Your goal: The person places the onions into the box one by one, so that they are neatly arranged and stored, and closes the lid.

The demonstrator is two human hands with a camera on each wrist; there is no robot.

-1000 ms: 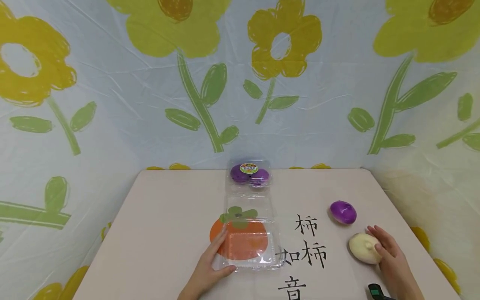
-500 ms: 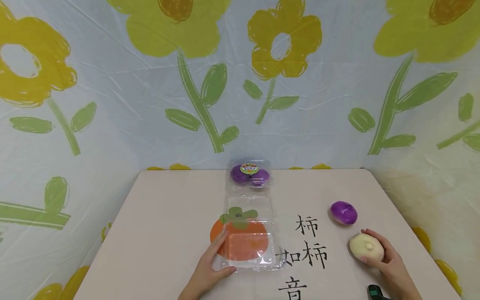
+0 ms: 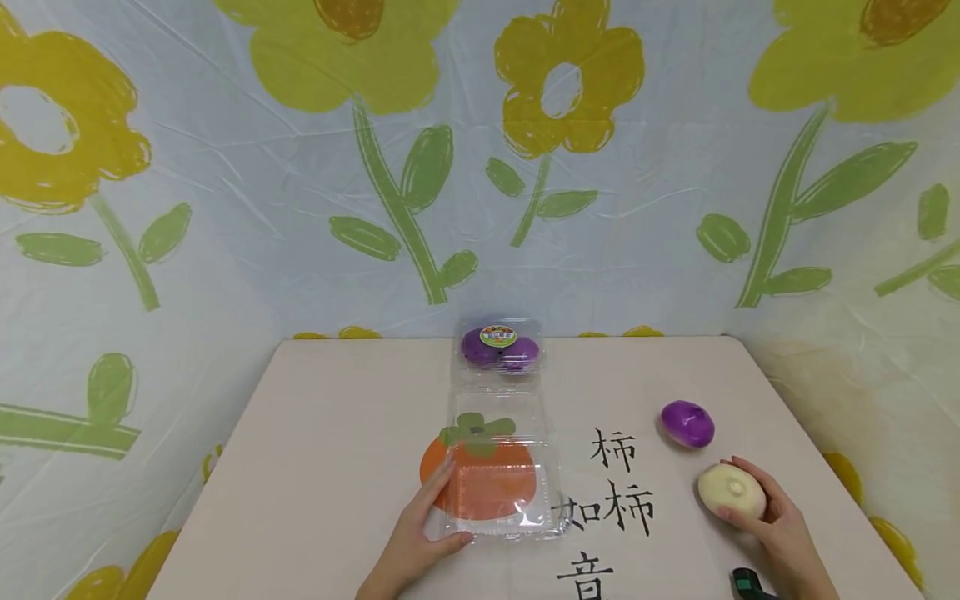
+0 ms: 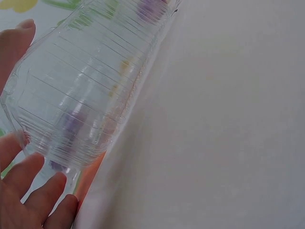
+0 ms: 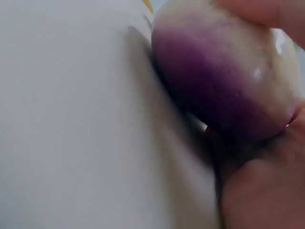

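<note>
My right hand (image 3: 780, 521) grips a white and purple turnip (image 3: 732, 491), thumb in front and fingers behind. Its pale side faces up in the head view, and its purple part (image 5: 205, 81) shows in the right wrist view, close to the tabletop. Whether it touches the table I cannot tell. A clear plastic clamshell box (image 3: 498, 487) lies with its lid open on the table. My left hand (image 3: 412, 533) rests against its near left corner, fingers fairly straight along the side and thumb at the front edge. Another turnip (image 3: 687, 424), purple side up, lies beyond my right hand.
Behind the open box stands a second clear box (image 3: 498, 346) with purple turnips and a round label. A dark object with a green patch (image 3: 747, 582) shows beside my right wrist. The table (image 3: 330, 433) bears a printed persimmon and characters; a flowered cloth (image 3: 645, 250) surrounds it.
My right hand has closed its fingers and thumb round the pale-side-up turnip, which has turned slightly. My left hand and the box have not moved.
</note>
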